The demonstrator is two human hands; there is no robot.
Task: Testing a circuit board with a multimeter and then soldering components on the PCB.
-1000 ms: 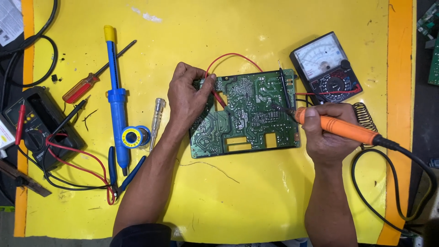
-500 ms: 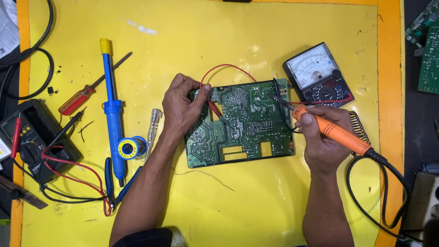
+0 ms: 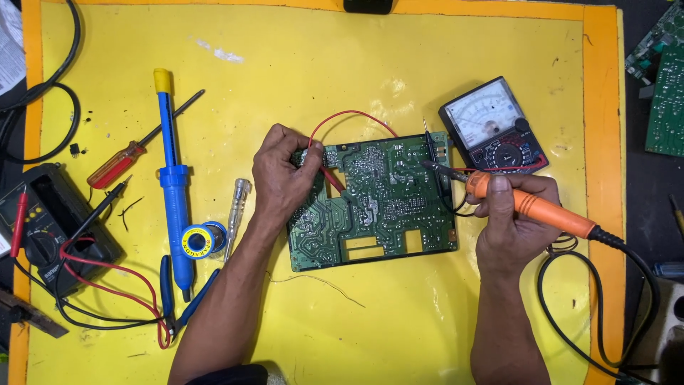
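A green circuit board (image 3: 385,207) lies solder-side up in the middle of a yellow mat (image 3: 399,50). My left hand (image 3: 279,178) rests on the board's left top corner and pinches a red test probe (image 3: 332,180) whose tip touches the board. My right hand (image 3: 514,222) grips an orange-handled soldering iron (image 3: 536,207). Its metal tip (image 3: 433,167) sits over the board's upper right edge. A black probe (image 3: 429,145) lies there too. An analog multimeter (image 3: 491,122) sits just behind my right hand.
Left of the board lie a blue desoldering pump (image 3: 174,178), a solder spool (image 3: 197,239), a clear tester screwdriver (image 3: 236,207), a red screwdriver (image 3: 115,164), blue pliers (image 3: 179,299) and a black digital multimeter (image 3: 41,229). More circuit boards (image 3: 667,93) lie at the right edge.
The view has drifted slightly, so everything sits a little lower and left in frame. Both hands keep their grips, and the probe and iron stay on the board.
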